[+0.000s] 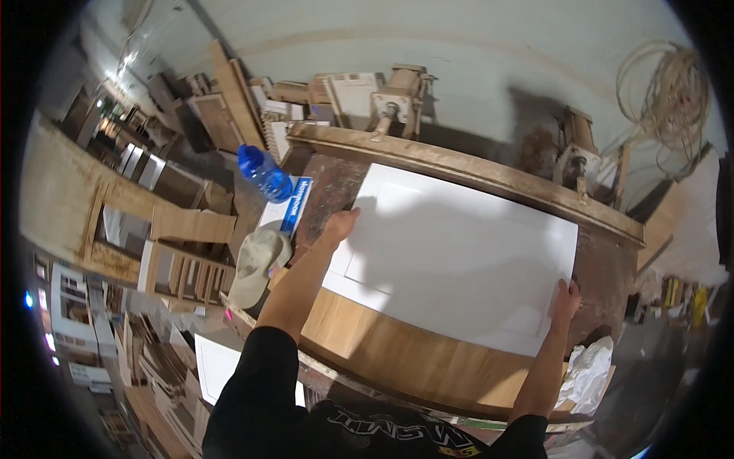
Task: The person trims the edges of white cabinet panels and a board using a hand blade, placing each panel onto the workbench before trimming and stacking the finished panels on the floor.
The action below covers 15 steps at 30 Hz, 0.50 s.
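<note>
A white cabinet door panel (pixel 459 252) with a recessed border lies over a wood-grain board (pixel 397 333) on the dark workbench (pixel 604 275). At its left edge, my left hand (pixel 342 225) is closed, thumb on top of the rim. My right hand (pixel 566 300) grips the opposite edge nearer the lower right corner. The fingers beneath the panel are hidden on both sides. A strip of the wood-grain board shows along the near side, and shadows fall across the white face.
Along the bench's far side runs a wooden rail (pixel 466 170) with two clamp cylinders (pixel 397 103) behind it. Left of the panel are a blue water bottle (pixel 264 174), a notebook (pixel 297 205) and a beige cap (pixel 260 264). Crumpled white plastic (pixel 587 373) lies at the right.
</note>
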Motion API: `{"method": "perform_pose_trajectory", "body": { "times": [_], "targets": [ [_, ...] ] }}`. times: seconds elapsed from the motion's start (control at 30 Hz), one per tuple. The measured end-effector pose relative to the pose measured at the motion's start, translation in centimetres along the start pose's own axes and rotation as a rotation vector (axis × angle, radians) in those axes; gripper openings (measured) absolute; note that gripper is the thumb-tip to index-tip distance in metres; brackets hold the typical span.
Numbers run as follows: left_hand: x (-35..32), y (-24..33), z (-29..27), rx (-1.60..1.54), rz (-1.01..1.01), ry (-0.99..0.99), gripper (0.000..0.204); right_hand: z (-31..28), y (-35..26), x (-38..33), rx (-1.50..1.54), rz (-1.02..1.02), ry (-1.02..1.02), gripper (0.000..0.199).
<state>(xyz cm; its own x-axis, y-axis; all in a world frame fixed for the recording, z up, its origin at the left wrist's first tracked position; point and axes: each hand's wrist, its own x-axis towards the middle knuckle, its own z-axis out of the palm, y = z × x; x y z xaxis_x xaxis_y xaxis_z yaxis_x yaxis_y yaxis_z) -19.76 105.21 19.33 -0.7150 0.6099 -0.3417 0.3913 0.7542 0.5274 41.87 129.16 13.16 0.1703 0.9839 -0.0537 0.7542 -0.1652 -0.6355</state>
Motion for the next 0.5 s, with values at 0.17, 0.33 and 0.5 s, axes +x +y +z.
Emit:
{"method": "perform_pose_trajectory", "body": {
  "times": [0.17, 0.33, 0.5],
  "targets": [
    [-0.6, -0.4, -1.9, -0.047, 0.229, 0.032, 0.048, -3.2, 3.5, 2.2, 0.414, -0.025, -0.086, 0.044],
    [-11.7, 0.6, -10.3, -0.956, -0.029, -0.036, 0.053, -11.6, -6.9, -9.0, 0.749, -0.028, 0.088, 0.048],
    [-22.0, -3.5, -15.1, -1.039, -0.071, -0.064, 0.067, -18.5, -4.4, -17.5, 0.889, 0.178, 0.075, 0.072]
  ]
}}
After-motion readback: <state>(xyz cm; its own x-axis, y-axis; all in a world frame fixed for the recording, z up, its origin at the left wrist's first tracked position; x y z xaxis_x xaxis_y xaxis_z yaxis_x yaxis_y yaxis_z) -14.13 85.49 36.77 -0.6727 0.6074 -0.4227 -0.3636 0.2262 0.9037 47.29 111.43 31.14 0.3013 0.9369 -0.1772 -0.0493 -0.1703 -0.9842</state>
